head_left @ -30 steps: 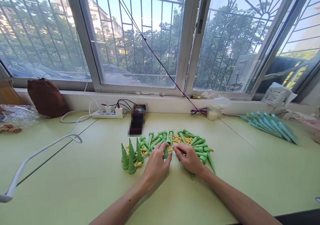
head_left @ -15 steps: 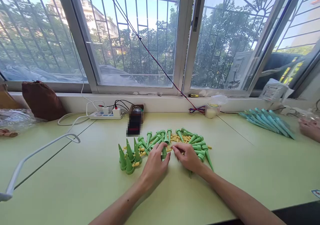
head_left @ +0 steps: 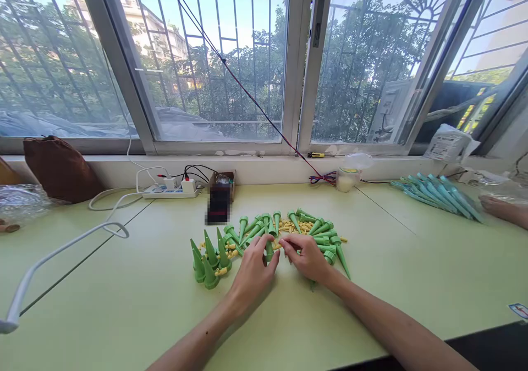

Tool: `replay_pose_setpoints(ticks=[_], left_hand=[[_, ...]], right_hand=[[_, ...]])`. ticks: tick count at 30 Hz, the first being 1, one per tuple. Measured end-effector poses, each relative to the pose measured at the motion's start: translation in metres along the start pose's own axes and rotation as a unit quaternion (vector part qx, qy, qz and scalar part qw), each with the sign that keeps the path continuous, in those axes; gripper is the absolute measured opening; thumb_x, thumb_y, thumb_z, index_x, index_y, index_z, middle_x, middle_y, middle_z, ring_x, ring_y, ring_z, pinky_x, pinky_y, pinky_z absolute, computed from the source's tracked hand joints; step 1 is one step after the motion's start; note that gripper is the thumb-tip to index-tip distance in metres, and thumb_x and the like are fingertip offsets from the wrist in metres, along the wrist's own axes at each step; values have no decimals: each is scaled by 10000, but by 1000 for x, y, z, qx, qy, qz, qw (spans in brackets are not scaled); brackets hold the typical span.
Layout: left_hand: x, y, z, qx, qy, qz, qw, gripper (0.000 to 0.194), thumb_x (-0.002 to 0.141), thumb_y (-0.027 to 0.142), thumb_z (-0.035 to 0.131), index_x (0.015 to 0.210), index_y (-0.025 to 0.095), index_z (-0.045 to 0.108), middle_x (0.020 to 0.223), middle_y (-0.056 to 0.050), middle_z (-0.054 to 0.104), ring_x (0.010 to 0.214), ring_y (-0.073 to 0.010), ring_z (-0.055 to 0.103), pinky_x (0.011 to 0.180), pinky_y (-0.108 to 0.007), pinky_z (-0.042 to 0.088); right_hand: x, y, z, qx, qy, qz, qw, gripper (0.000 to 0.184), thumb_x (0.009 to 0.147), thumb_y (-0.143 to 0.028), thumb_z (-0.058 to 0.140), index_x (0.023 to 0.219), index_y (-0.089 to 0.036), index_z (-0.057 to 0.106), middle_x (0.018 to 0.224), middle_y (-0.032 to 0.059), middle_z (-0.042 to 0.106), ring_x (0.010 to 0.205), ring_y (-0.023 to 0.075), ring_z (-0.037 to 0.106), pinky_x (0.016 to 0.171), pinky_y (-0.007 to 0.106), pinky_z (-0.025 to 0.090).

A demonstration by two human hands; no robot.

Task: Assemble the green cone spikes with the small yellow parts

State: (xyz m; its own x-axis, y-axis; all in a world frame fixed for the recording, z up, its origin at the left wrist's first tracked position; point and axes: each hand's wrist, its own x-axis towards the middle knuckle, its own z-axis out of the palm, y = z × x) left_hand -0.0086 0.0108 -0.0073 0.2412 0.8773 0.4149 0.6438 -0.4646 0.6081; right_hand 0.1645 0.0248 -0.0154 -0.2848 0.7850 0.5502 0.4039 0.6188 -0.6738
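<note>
My left hand (head_left: 256, 266) is closed round a green plastic cone spike (head_left: 269, 250), its fingers on both sides of the wide part. Close beside it, my right hand (head_left: 304, 254) pinches a small yellow plastic piece (head_left: 277, 245) against the cone's side; whether it sits in the cone I cannot tell. Several green cones with yellow pieces on their sides (head_left: 209, 264) stand point up to the left. Behind my hands lie loose green cones (head_left: 256, 229) and a heap of small yellow pieces (head_left: 295, 227). More green cones (head_left: 328, 242) lie to the right, partly behind my right hand.
A white bent rod (head_left: 61, 250) crosses the left side of the table. At the back are a power strip (head_left: 171, 190), a small box (head_left: 228, 181) and a jar (head_left: 346, 180). Blue-green spikes (head_left: 439, 192) lie far right, near another person's hand (head_left: 505, 210).
The camera view has shifted slightly. My hands keep nearly the same pose, the right one holding the yellow piece at the cone. The other person's hand at the far right has moved a little.
</note>
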Motion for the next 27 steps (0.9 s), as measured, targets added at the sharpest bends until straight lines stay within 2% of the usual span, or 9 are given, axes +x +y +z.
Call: replay_pose_setpoints(ticks=[8, 21, 27], left_hand=[[-1, 0, 0, -27, -1, 18, 999, 177, 922, 295, 522, 1068, 217, 586, 928, -16, 606, 587, -122, 551, 620, -290, 465], [-2, 1, 1, -27, -8, 17, 999, 191, 930, 307, 514, 1083, 217, 583, 937, -16, 602, 582, -117, 535, 617, -290, 466], [-2, 3, 0, -31, -4, 27, 999, 185, 924, 302, 520, 1075, 222, 589, 944, -21, 608, 592, -118, 539, 621, -288, 477]], right_hand=[[1, -1, 1, 29, -12, 13, 999, 366, 1028, -417, 441, 859, -178, 662, 602, -13, 557, 562, 132, 501, 589, 246, 410], [0, -1, -2, 51, -36, 33, 997, 382, 1022, -450, 458, 834, -179, 652, 569, -36, 523, 521, 117, 483, 571, 235, 397], [0, 0, -1, 33, -20, 28, 999, 339, 1007, -429, 489, 865, -177, 664, 579, -33, 523, 525, 117, 461, 545, 235, 377]])
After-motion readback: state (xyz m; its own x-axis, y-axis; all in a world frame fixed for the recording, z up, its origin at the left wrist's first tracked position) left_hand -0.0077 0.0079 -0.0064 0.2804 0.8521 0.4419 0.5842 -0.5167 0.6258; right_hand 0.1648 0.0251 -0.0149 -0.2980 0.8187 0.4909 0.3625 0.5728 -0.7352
